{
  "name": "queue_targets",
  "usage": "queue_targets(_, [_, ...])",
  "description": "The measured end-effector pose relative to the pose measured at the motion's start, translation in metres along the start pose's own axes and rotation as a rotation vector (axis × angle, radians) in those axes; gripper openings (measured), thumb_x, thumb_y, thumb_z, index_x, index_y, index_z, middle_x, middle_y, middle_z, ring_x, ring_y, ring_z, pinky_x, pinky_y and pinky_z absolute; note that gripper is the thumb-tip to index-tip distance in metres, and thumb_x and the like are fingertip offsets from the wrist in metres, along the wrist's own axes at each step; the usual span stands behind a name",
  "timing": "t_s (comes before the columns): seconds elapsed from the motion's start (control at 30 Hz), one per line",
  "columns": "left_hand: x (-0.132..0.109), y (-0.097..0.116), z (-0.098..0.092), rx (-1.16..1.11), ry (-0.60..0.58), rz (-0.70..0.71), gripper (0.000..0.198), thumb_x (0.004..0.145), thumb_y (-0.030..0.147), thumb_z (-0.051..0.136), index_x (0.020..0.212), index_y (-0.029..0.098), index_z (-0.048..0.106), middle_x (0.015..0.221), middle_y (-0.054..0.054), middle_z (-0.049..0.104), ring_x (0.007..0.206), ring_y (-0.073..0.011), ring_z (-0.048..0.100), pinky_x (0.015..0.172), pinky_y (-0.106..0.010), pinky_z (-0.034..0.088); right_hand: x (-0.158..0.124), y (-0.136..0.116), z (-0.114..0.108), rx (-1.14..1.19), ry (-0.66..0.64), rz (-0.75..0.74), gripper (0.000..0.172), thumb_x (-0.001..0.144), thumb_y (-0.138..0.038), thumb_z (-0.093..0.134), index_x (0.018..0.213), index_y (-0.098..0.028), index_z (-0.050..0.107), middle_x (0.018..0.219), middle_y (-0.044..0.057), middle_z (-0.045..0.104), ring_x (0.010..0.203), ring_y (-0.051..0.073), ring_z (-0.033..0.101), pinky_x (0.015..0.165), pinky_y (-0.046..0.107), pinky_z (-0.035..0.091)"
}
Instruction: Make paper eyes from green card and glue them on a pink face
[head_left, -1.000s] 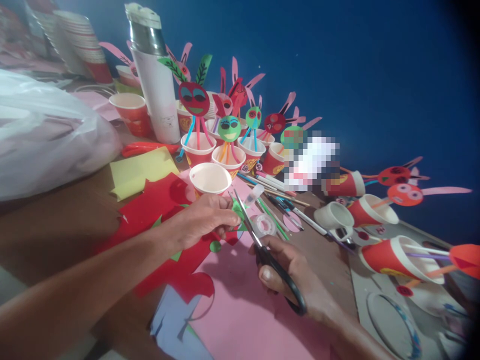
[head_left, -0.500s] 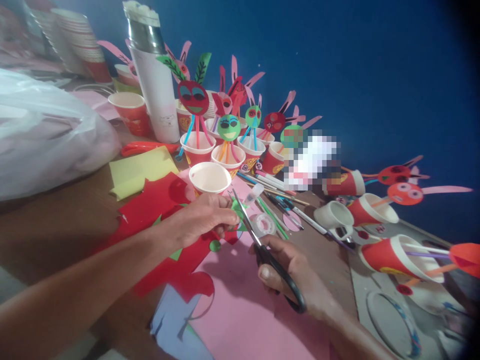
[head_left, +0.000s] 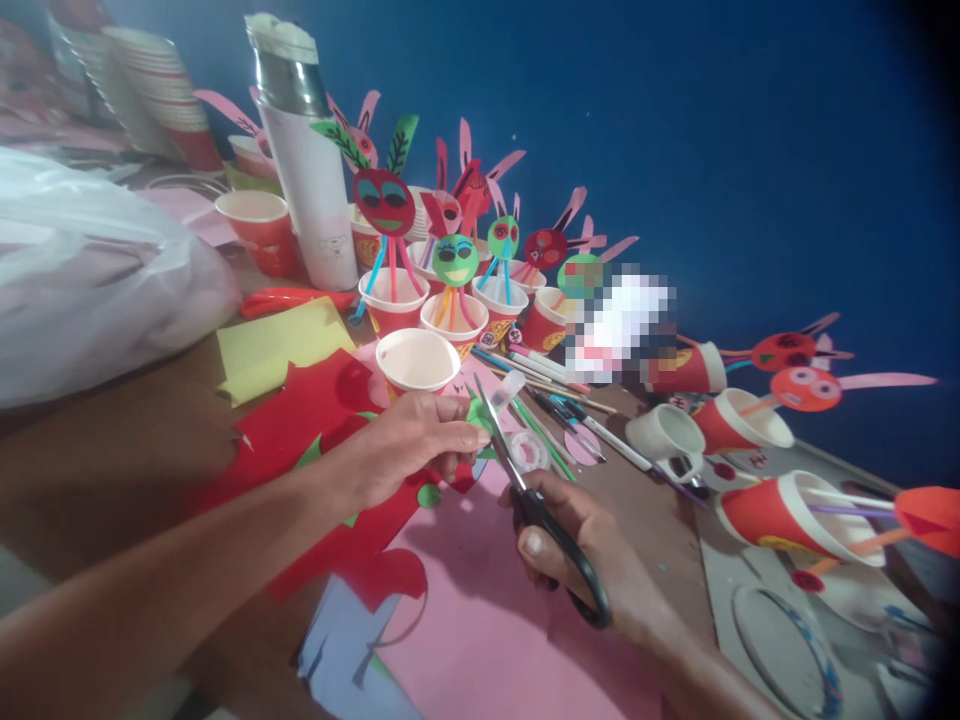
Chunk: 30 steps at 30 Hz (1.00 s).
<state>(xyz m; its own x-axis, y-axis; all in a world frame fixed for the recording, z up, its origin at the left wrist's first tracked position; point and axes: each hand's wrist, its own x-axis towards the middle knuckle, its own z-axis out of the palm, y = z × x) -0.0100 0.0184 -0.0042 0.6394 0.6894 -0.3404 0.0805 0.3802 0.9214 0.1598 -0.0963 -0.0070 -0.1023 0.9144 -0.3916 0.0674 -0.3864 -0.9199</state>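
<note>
My left hand (head_left: pixel 409 445) pinches a small piece of green paper (head_left: pixel 478 413) just above the table. My right hand (head_left: pixel 581 555) grips black-handled scissors (head_left: pixel 540 510), whose blades reach up to the green piece and meet it at my left fingertips. Under both hands lie a pink paper sheet (head_left: pixel 487 620) and torn red paper (head_left: pixel 315 420). A small green paper disc (head_left: pixel 429 494) rests on the red paper below my left hand. An empty paper cup (head_left: pixel 417 360) stands just beyond my left hand.
Several red paper cups with paper faces on straws (head_left: pixel 450 265) stand at the back beside a tall white flask (head_left: pixel 307 170). Pens (head_left: pixel 555 385) and a tape roll (head_left: pixel 531 452) lie near the scissors. More cups (head_left: pixel 780 510) lie tipped at right. A white plastic bag (head_left: pixel 90 280) fills the left.
The scissor blades have shifted slightly to the right along the green piece, and my left fingers have turned it a little. Both hands stay in nearly the same place.
</note>
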Motion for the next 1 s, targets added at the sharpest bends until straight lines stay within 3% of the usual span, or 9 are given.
queue_targets(0.2, [-0.0015,-0.0001,0.0000,-0.013,0.027,0.007,0.018,0.062,0.029,0.066,0.057,0.014,0.057,0.046,0.003,0.055,0.042,-0.0063,0.050,0.042,-0.015,0.037,-0.0004,0.0028,-0.0003,-0.002,-0.025,-0.032,0.056,0.065,-0.063,0.074,0.088,-0.017,0.053,0.059,-0.007,0.047,0.049,0.006,0.042,0.046,0.019,0.036])
queue_targets(0.6, [-0.0028,0.0031,-0.0008,-0.022,0.022,-0.015,0.013,0.057,0.023,0.063,0.049,0.015,0.056,0.042,0.003,0.052,0.039,-0.0051,0.048,0.037,-0.013,0.034,-0.0007,0.0079,-0.0029,-0.083,-0.068,-0.123,0.051,0.072,-0.061,0.070,0.092,-0.017,0.052,0.063,-0.006,0.044,0.053,0.008,0.039,0.049,0.021,0.030])
queue_targets(1.0, [-0.0028,0.0038,-0.0001,-0.013,0.010,-0.015,0.012,0.057,0.019,0.061,0.046,0.016,0.055,0.040,0.003,0.052,0.039,-0.0065,0.049,0.035,-0.013,0.032,-0.0012,0.0036,-0.0011,-0.048,-0.052,-0.032,0.055,0.064,-0.062,0.076,0.088,-0.018,0.052,0.061,-0.007,0.044,0.049,0.006,0.039,0.045,0.018,0.034])
